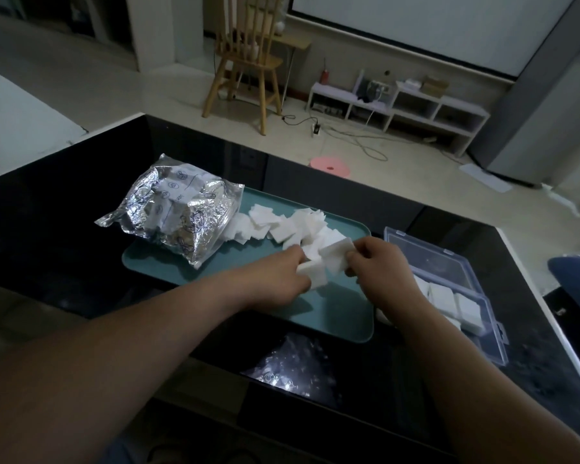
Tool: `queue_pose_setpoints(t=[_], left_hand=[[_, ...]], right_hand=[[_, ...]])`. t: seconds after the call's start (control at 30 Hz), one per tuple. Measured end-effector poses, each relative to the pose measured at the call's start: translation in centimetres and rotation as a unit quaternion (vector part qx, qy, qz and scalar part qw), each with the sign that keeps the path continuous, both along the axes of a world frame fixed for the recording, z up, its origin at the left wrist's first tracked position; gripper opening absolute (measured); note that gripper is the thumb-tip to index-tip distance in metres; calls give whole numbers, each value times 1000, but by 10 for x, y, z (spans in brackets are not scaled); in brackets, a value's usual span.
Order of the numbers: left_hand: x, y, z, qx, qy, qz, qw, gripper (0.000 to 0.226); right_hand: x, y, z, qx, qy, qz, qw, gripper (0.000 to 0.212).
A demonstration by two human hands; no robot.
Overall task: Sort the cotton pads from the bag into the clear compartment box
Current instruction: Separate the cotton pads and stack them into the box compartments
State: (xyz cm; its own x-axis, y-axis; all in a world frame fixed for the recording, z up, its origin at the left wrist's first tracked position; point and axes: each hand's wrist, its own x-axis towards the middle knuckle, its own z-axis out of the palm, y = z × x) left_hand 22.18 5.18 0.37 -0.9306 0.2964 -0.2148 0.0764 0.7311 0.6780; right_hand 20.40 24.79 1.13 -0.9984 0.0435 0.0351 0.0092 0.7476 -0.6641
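A crinkled silver bag (178,211) lies on the left end of a teal tray (335,316), its mouth facing right. Several white square cotton pads (282,222) are spilled across the tray's far side. My left hand (282,279) grips a stack of cotton pads (310,269) at mid-tray. My right hand (379,262) pinches the right side of a stack of pads (337,251) just above it. The clear compartment box (466,279) lies open to the right of the tray, with stacked pads (444,296) in its near compartments.
The tray and box rest on a glossy black table (64,229) whose right edge runs close beside the box. Beyond the table stand a wooden chair (245,61), a low white shelf (399,105) and floor cables (349,135). A pink disc (330,166) lies on the floor.
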Motion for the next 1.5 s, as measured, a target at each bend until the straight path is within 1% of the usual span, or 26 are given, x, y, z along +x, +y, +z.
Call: queue_pose_setpoints(t=[0.1, 0.17, 0.23, 0.3, 0.47, 0.53, 0.6, 0.63, 0.67, 0.73, 0.8, 0.83, 0.9, 0.97, 1.0, 1.03, 1.07, 1.1, 1.13, 1.17, 1.2, 1.23, 1.27, 1.33, 1.4, 1.5], left_hand=[[1, -2, 9, 100, -20, 33, 994, 22], [3, 0, 10, 156, -34, 49, 986, 27], [3, 0, 8, 179, -39, 60, 981, 29], [1, 0, 4, 193, -29, 76, 978, 29], [-5, -1, -7, 236, 3, 99, 967, 23], [-6, -1, -10, 245, 13, 104, 964, 21], [-6, 0, -11, 230, 38, 105, 967, 18], [-4, 0, -11, 202, 67, 98, 972, 20], [-3, 0, -12, 161, 110, 85, 977, 29], [-1, -1, -17, 88, 197, 34, 976, 60], [1, -2, -22, 60, 221, -19, 973, 88], [2, -2, -23, 59, 216, -35, 974, 93], [1, -2, -25, 65, 199, -53, 976, 87], [2, 0, -21, 87, 162, -45, 982, 72], [1, 0, -18, 121, 128, -23, 984, 63], [0, 1, -14, 174, 82, 13, 981, 54], [-1, 2, -9, 248, 23, 57, 967, 44], [-3, 2, -6, 330, -44, 100, 938, 36], [-5, 1, -2, 406, -107, 133, 898, 32], [-7, -1, 0, 467, -157, 151, 857, 32], [-8, -4, 2, 508, -192, 155, 825, 36], [-9, -7, 2, 533, -218, 149, 804, 39], [-9, -8, 3, 546, -239, 139, 791, 43], [-7, -9, 4, 553, -276, 116, 778, 50], [-4, -8, 7, 555, -299, 99, 770, 54], [-4, -7, 6, 554, -300, 81, 772, 59]], right_hand=[[1, -2, 0, -79, -42, 11, 996, 20], [3, -4, 1, -146, -81, 29, 985, 22], [5, -9, 2, -215, -114, 46, 969, 22], [6, -12, 3, -252, -127, 52, 958, 22], [5, -12, 4, -291, -141, 46, 945, 27], [6, -13, 4, -304, -144, 41, 941, 25], [7, -13, 2, -262, -124, 56, 955, 22], [8, -14, 1, -238, -112, 64, 963, 20], [8, -15, 0, -223, -105, 64, 967, 18], [10, -17, -1, -214, -100, 49, 971, 17], [11, -20, -1, -213, -111, 49, 969, 18], [12, -22, -1, -215, -120, 56, 968, 20], [14, -25, -1, -222, -133, 65, 964, 25], [15, -26, 1, -255, -133, 58, 956, 32], [14, -25, 2, -280, -131, 55, 949, 34], [14, -24, 4, -301, -127, 51, 944, 36], [13, -22, 5, -310, -122, 48, 942, 36], [14, -21, 8, -306, -109, 47, 945, 35], [15, -21, 9, -291, -86, 55, 951, 33], [17, -20, 10, -264, -57, 71, 960, 29], [19, -20, 10, -228, -27, 98, 968, 25], [21, -21, 11, -190, -6, 129, 973, 23], [24, -22, 11, -152, 6, 158, 976, 27], [25, -24, 8, -88, 25, 203, 975, 41], [27, -27, 5, -47, 39, 228, 972, 49], [30, -33, 3, -40, 61, 233, 970, 44]])
